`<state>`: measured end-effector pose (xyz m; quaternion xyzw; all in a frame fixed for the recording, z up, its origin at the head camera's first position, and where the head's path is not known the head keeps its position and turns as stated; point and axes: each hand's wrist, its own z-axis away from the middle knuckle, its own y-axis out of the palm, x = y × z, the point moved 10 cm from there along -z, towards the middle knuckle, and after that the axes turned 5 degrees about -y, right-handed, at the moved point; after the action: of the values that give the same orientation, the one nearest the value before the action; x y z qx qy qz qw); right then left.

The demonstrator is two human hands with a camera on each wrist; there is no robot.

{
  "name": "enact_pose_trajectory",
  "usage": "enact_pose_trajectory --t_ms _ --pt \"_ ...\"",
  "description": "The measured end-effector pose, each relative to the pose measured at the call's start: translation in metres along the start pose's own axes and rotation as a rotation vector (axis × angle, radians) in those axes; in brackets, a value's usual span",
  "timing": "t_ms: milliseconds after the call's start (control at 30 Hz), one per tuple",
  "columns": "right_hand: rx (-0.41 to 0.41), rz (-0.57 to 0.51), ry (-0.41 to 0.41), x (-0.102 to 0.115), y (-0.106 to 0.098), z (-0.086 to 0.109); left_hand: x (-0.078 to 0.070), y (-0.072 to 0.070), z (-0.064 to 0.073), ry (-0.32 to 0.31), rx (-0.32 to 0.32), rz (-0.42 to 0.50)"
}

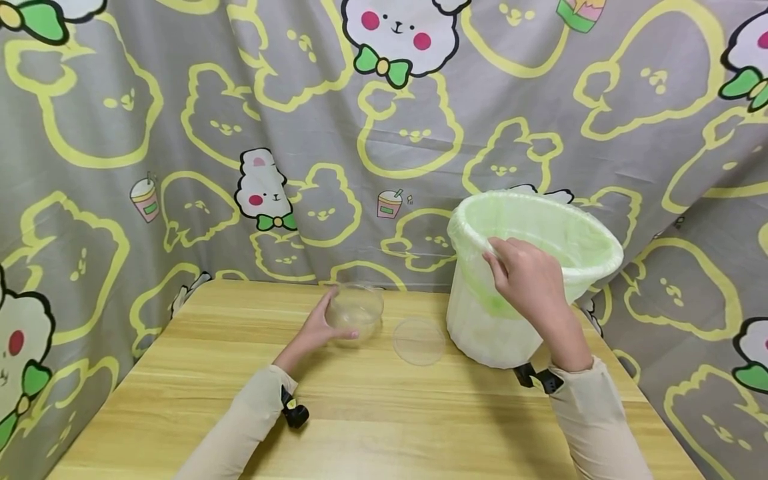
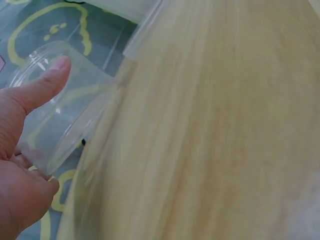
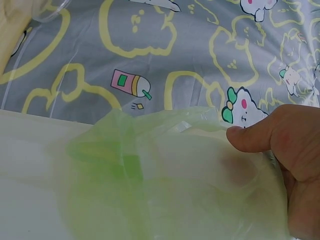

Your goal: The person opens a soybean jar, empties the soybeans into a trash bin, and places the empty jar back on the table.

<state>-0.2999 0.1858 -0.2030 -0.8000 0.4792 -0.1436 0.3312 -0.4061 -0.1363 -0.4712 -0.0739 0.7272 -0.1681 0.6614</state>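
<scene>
My left hand holds a clear round plastic tub by its side, near the back of the table. In the left wrist view the thumb lies along the tub's wall and the fingers curl under it. Beside the tub, a clear round lid lies flat on the wood. With its thumb outside and fingers inside, my right hand grips the near rim of a white trash bin. A thin pale green bag lines the bin and folds over its rim.
The wooden table ends at a grey curtain with cartoon prints, which hangs behind it and along both sides. The bin stands tall at the back right, close to the curtain. Black wrist cameras sit on both sleeves.
</scene>
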Motion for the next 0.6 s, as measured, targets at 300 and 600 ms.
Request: enact_pose_trajectory --t_ms 300,600 --pt "-0.011 -0.006 -0.004 0.0 0.0 0.001 0.012 0.006 0.002 -0.047 0.046 0.075" --pt "-0.012 -0.005 -0.003 0.0 -0.001 0.001 0.02 0.008 0.004 -0.102 0.076 0.102"
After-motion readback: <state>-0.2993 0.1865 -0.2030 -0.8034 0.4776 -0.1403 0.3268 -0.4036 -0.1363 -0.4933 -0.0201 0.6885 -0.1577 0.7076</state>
